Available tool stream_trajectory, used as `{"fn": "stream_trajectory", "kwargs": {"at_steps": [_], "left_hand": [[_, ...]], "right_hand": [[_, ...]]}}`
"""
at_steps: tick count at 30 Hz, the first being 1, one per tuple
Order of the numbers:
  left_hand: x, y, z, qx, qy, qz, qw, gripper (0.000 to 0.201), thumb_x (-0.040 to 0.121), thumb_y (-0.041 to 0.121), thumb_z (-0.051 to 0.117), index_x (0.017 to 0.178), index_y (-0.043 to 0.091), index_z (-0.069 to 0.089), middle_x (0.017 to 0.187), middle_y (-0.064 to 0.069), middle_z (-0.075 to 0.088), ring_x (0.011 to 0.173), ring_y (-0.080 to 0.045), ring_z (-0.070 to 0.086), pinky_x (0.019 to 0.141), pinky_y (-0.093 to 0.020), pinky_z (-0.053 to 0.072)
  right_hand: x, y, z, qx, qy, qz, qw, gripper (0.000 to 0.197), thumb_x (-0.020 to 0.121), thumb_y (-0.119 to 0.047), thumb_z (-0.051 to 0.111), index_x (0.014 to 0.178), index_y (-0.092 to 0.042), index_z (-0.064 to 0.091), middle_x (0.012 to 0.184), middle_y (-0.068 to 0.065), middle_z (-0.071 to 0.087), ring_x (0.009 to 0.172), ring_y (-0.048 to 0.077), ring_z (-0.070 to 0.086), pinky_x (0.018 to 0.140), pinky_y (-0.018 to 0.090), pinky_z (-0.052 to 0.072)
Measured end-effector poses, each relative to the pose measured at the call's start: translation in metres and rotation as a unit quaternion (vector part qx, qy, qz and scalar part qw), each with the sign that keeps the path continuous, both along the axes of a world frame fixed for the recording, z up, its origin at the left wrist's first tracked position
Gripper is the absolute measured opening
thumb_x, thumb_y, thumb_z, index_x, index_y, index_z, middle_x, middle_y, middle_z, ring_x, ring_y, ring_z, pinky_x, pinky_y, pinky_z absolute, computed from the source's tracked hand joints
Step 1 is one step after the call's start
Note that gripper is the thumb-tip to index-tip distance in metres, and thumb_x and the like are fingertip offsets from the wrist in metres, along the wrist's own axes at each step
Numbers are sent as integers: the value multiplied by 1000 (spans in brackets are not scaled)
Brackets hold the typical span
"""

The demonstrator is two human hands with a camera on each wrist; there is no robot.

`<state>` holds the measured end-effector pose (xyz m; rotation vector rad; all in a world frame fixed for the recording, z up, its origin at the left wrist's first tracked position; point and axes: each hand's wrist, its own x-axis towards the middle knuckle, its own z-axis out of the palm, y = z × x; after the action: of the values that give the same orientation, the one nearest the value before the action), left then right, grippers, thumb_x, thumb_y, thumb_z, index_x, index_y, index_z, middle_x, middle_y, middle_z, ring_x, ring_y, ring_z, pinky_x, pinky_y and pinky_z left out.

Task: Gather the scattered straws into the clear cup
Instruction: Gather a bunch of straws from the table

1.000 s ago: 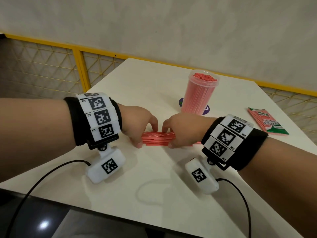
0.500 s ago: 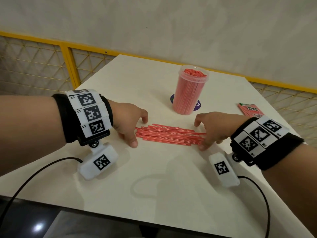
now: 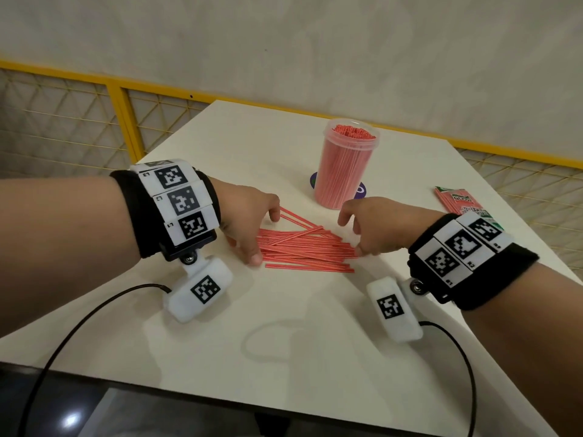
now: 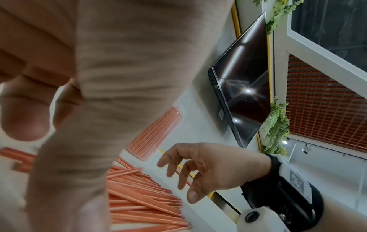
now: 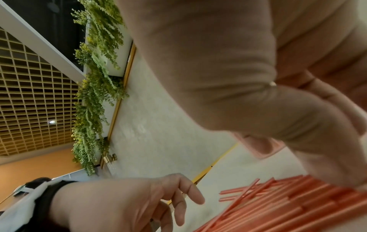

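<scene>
Since half-second ago: your left hand (image 3: 249,216) and right hand (image 3: 375,228) at ends of loose straws (image 3: 303,247) on table (image 3: 284,326), fingers relaxed, gripping nothing; pile more splayed. Clear cup (image 3: 345,165) behind. Only wrist views show wall screen (image 4: 242,87).

Little here can be read. The red and green straw packet (image 3: 461,203) at my far right carries a logo that looks like "GLOO", too blurred to be sure. The white bands on my wrists (image 3: 183,201) bear black square code patterns with tiny, unreadable corner marks.
</scene>
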<state>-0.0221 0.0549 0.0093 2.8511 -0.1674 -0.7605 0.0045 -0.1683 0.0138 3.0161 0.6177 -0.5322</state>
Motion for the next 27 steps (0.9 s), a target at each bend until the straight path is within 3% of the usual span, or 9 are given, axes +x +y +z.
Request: {"fn": "stream_trajectory", "kwargs": {"at_steps": [2, 4, 6, 11, 14, 17, 21, 24, 27], "left_hand": [[-2, 2, 0, -3, 15, 3, 1000, 108, 55, 37, 93, 140, 35, 26, 117, -2, 49, 94, -23, 65, 74, -32, 59], [-4, 1, -2, 27, 7, -20, 999, 123, 51, 49, 91, 147, 41, 13, 120, -1, 42, 100, -23, 62, 81, -37, 58], [-2, -4, -3, 48, 2, -33, 998, 130, 51, 55, 89, 149, 42, 5, 121, -1, 39, 105, -22, 58, 88, -38, 56], [8, -13, -5, 29, -21, -27, 999, 120, 59, 43, 90, 151, 25, 16, 130, -1, 51, 109, -17, 51, 92, -29, 43], [10, -15, -7, 17, -31, -29, 999, 111, 62, 40, 89, 150, 25, 24, 130, -1, 52, 109, -18, 54, 92, -29, 45], [10, -14, -6, 25, -38, -49, 998, 102, 61, 43, 89, 146, 28, 34, 125, -2, 54, 102, -18, 60, 88, -32, 51], [9, -14, -5, 19, -87, -74, 993, 73, 64, 42, 87, 129, 27, 56, 120, 5, 57, 99, -15, 57, 81, -25, 45], [8, -15, -4, 13, -110, -84, 990, 49, 68, 40, 85, 111, 26, 67, 100, 11, 67, 86, -10, 60, 73, -24, 47], [7, -17, -3, 18, -125, -91, 988, 32, 70, 38, 83, 98, 25, 73, 83, 12, 69, 77, -8, 60, 72, -26, 50]], "right_hand": [[1, -2, 2, 8, 11, 12, 1000, 78, 77, -16, 76, 142, -26, 36, 124, -2, 56, 103, 16, 61, 84, 26, 50], [1, -1, 2, 25, 35, 43, 998, 96, 72, -34, 82, 149, -27, 25, 146, -4, 41, 128, 17, 46, 103, 29, 39], [-2, 6, 1, 40, 72, 53, 995, 111, 64, -48, 85, 152, -26, 20, 151, -6, 36, 136, 15, 38, 110, 30, 32], [-5, 26, -1, 17, 55, 82, 995, 115, 61, -43, 88, 151, -20, 21, 138, -3, 51, 122, 17, 51, 102, 29, 42], [-5, 34, 3, -13, 36, 89, 995, 108, 63, -41, 87, 150, -17, 28, 140, -1, 49, 125, 20, 49, 105, 35, 42], [-7, 40, 5, -11, 12, 117, 993, 100, 66, -37, 86, 148, -17, 33, 141, -2, 50, 126, 19, 49, 104, 32, 41], [-10, 47, 5, -1, -28, 148, 989, 76, 70, -30, 83, 138, -18, 50, 116, -4, 65, 105, 15, 59, 88, 26, 46], [-12, 48, 6, -6, -47, 161, 986, 51, 72, -28, 80, 120, -18, 66, 101, -4, 68, 92, 14, 61, 82, 29, 51], [-15, 49, 3, -10, -64, 163, 984, 28, 74, -19, 72, 102, -20, 74, 85, -3, 69, 80, 16, 62, 74, 32, 54]]}}
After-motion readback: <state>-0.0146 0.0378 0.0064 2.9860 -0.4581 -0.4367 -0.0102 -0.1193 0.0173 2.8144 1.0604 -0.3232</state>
